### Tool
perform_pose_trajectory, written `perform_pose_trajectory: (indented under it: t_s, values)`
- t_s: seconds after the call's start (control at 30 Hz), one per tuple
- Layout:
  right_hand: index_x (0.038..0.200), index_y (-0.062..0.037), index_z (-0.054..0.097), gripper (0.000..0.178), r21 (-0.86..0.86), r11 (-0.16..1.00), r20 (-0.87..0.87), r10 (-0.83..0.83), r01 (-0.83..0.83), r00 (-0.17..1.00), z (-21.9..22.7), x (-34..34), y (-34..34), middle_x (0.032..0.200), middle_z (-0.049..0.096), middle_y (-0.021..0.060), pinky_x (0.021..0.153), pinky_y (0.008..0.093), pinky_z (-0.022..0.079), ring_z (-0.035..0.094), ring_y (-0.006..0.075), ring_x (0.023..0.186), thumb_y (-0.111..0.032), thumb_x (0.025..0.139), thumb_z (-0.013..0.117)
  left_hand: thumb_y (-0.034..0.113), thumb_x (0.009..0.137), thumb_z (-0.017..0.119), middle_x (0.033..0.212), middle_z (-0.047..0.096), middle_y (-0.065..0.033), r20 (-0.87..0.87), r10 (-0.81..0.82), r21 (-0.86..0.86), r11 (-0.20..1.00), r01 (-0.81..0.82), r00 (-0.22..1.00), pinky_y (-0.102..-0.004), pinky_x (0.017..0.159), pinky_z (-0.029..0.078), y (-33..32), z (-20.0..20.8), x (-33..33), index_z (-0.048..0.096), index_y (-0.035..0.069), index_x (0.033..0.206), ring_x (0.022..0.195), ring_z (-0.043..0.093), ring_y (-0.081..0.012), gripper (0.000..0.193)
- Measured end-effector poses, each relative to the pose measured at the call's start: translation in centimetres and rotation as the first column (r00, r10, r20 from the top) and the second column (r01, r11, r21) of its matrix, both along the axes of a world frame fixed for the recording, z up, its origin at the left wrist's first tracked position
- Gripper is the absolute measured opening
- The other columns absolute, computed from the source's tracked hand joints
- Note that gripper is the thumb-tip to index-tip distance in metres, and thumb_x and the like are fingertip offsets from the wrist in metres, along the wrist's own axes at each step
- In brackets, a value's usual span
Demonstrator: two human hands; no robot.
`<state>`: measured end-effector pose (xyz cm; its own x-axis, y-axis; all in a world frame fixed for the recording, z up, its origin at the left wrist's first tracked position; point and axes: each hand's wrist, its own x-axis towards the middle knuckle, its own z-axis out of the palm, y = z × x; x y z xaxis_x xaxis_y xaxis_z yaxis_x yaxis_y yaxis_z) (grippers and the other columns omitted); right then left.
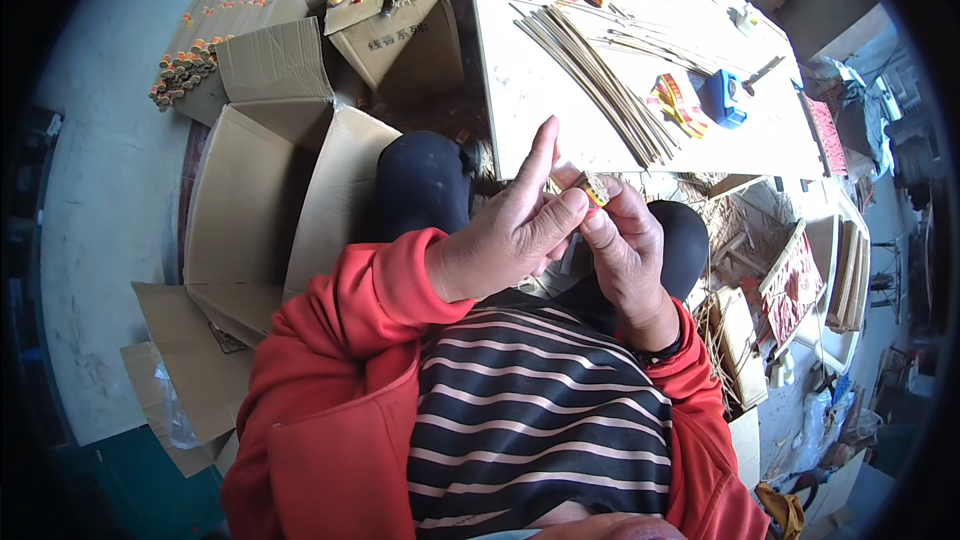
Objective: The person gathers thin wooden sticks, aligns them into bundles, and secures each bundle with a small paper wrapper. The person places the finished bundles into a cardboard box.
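Nearest me, two red sleeves (345,340) framed one striped top (540,400). Ahead of it two bare hands met above two dark-clad knees (425,180). Between their fingertips sat one bundle of sticks (595,189), with a yellow-and-red band; most of it was hidden. The right hand (630,245) pinched it narrowly between thumb and fingers. The left hand (505,230) laid its thumb against it, index finger stretched upward; whether its lower fingers gripped too, I couldn't tell.

To the left stood one open cardboard box (240,200). Beyond the knees, one white table (770,145) held one blue tape dispenser (725,100), a few red-and-yellow strips (680,105) and loose sticks (605,90), too many to count. Further off, one more carton (405,45) stood left of the table, and past it a stack of banded bundles (225,25), dozens at least.
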<state>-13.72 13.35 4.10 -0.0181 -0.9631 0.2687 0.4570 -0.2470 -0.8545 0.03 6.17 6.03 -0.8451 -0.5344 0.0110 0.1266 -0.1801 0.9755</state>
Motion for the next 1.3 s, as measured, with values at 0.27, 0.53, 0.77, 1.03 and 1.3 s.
perform_pose_trajectory:
  t_s: [0.27, 0.53, 0.77, 1.03, 1.3]
  values:
    - [0.103, 0.0025, 0.053, 0.024, 0.012, 0.995, -0.117, 0.102, -0.102, 0.988, 0.9, -2.6, -0.2, 0.097, 0.053, 0.0066, 0.081, 0.026, 0.041, 0.052, 0.0138, 0.09, -0.008, 0.083, 0.06, 0.04, 0.09, 0.047, 0.062, 0.045, -0.0016, -0.018, -0.125, 0.214, 0.969, 0.126, 0.992, -0.0162, 0.041, 0.034, -0.1, 0.4, 0.0, -0.004, -0.001, 0.137, 0.045, 0.04, -0.004, 0.08]
    - [0.095, 0.0, 0.06, 0.024, -0.09, 0.981, -0.539, 0.099, -0.174, 0.836, 2.6, -5.1, -0.3, 0.09, 0.056, 0.0091, 0.078, 0.0286, 0.04, 0.053, 0.0187, 0.087, -0.015, 0.077, 0.065, 0.036, 0.09, 0.048, 0.074, 0.047, -0.0035, -0.042, -0.271, 0.23, 0.934, 0.273, 0.962, -0.0149, 0.043, 0.036, 0.2, 0.0, -0.3, 0.02, -0.002, 0.131, 0.052, 0.044, -0.0046, 0.062]
    - [0.09, 0.0022, 0.062, 0.019, -0.192, 0.951, -0.723, 0.031, -0.244, 0.691, 4.3, -5.9, -0.4, 0.089, 0.058, 0.012, 0.075, 0.0324, 0.043, 0.054, 0.0239, 0.084, -0.013, 0.078, 0.062, 0.03, 0.091, 0.047, 0.081, 0.047, -0.0038, -0.085, -0.339, 0.258, 0.901, 0.349, 0.937, -0.0146, 0.044, 0.037, 0.6, -0.5, -0.7, 0.018, 0.002, 0.135, 0.057, 0.045, -0.0051, 0.059]
    - [0.089, 0.0029, 0.063, 0.014, -0.347, 0.884, -0.756, -0.066, -0.312, 0.651, 4.5, -6.2, -0.3, 0.083, 0.058, 0.0142, 0.071, 0.0351, 0.044, 0.055, 0.0264, 0.078, -0.005, 0.078, 0.06, 0.019, 0.089, 0.045, 0.066, 0.048, -0.0021, -0.082, -0.347, 0.291, 0.888, 0.355, 0.934, -0.0161, 0.043, 0.036, 0.9, -0.2, -0.8, 0.021, 0.007, 0.133, 0.047, 0.043, -0.0045, 0.051]
    - [0.088, 0.0018, 0.063, 0.012, -0.353, 0.857, -0.768, -0.036, -0.375, 0.64, 4.4, -6.7, -0.6, 0.087, 0.057, 0.012, 0.072, 0.0346, 0.043, 0.055, 0.0254, 0.079, -0.007, 0.08, 0.061, 0.024, 0.091, 0.032, 0.071, 0.051, -0.0051, -0.091, -0.357, 0.413, 0.836, 0.362, 0.93, -0.0178, 0.044, 0.038, 0.8, 0.7, -0.8, 0.025, 0.008, 0.134, 0.05, 0.046, -0.0075, 0.047]
